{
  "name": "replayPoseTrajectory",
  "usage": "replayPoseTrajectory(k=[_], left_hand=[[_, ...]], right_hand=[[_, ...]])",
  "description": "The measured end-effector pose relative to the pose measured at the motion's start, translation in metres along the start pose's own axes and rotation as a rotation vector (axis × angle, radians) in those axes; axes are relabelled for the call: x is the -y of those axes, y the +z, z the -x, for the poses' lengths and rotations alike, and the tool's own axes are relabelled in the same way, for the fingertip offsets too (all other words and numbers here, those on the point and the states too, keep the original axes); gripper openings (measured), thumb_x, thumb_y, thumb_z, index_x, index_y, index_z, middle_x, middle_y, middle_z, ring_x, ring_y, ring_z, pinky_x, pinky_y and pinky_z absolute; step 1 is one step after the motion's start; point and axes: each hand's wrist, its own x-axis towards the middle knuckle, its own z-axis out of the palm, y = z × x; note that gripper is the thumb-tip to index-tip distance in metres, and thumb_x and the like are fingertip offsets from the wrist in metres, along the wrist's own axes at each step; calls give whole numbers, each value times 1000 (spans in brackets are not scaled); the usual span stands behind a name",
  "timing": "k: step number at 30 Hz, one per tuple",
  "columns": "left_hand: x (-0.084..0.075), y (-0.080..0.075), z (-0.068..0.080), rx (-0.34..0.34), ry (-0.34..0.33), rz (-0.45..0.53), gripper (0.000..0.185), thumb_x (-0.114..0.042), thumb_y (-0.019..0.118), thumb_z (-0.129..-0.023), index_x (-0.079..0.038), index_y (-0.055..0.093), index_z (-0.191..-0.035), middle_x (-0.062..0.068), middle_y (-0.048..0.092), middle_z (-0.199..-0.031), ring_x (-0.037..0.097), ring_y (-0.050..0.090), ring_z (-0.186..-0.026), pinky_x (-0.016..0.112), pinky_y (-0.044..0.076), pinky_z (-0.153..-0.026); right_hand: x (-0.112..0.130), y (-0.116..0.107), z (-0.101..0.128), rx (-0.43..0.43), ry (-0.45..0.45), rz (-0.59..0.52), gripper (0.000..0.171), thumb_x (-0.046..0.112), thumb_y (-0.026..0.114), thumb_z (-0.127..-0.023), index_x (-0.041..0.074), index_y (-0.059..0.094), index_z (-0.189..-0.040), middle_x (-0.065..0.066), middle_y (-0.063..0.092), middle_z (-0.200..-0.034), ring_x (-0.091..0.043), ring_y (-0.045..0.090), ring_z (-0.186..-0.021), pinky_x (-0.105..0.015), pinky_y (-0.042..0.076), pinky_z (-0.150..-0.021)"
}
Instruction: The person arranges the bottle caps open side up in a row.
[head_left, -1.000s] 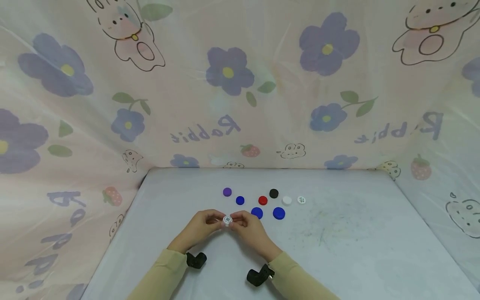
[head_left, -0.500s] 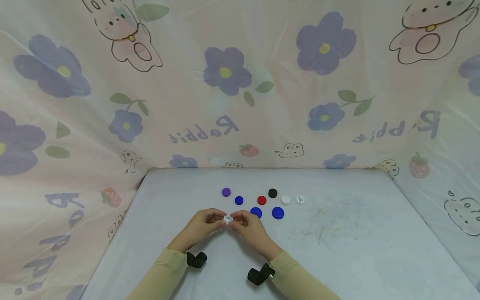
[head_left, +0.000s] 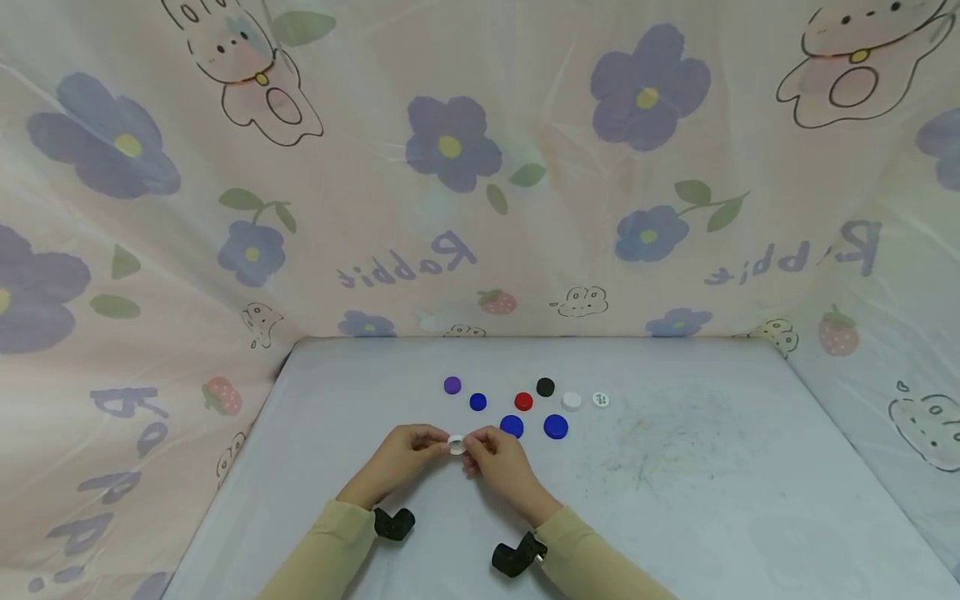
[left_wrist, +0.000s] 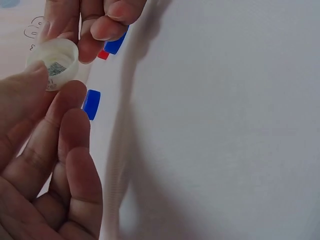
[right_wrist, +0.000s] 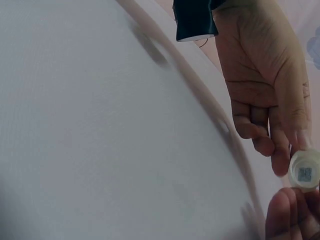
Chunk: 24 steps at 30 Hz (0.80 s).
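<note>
Both hands meet over the front middle of the table (head_left: 675, 500) and pinch one small white cap (head_left: 456, 444) between them. My left hand (head_left: 438, 446) holds it from the left with thumb and forefinger, and my right hand (head_left: 474, 446) holds it from the right. In the left wrist view the white cap (left_wrist: 54, 62) shows its open side, with a small printed patch inside. In the right wrist view the white cap (right_wrist: 305, 172) sits between the left fingertips (right_wrist: 282, 160) and the right fingertips (right_wrist: 290, 215).
Behind the hands lie loose caps: purple (head_left: 452, 385), small blue (head_left: 477, 402), red (head_left: 523, 402), black (head_left: 545, 387), white (head_left: 572, 400), printed white (head_left: 601, 400) and two larger blue ones (head_left: 512, 426) (head_left: 556, 427). Flowered cloth (head_left: 450, 208) walls the table at the back and sides.
The white cap has turned a little between the fingers, and both hands have sunk slightly toward the table. The caps on the table have not moved.
</note>
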Motion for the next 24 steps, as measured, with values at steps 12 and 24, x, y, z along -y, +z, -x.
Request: replayPoseTrajectory(k=[12, 24], left_hand=[[3, 4, 3, 13, 17, 10, 19, -23, 68, -92, -10, 69, -106, -1, 70, -87, 16, 64, -82, 29, 48, -76], [1, 3, 5, 62, 17, -2, 20, -23, 65, -94, -9, 66, -108, 0, 70, -84, 14, 61, -79, 28, 47, -71]], right_hand=[[-5, 2, 3, -8, 17, 29, 19, 22, 56, -100, 4, 63, -98, -8, 64, -77, -18, 62, -68, -27, 53, -64], [-3, -1, 10, 65, -42, 257, 17, 16, 68, -91, 15, 64, -108, 8, 64, -87, -9, 59, -74, -23, 49, -66]])
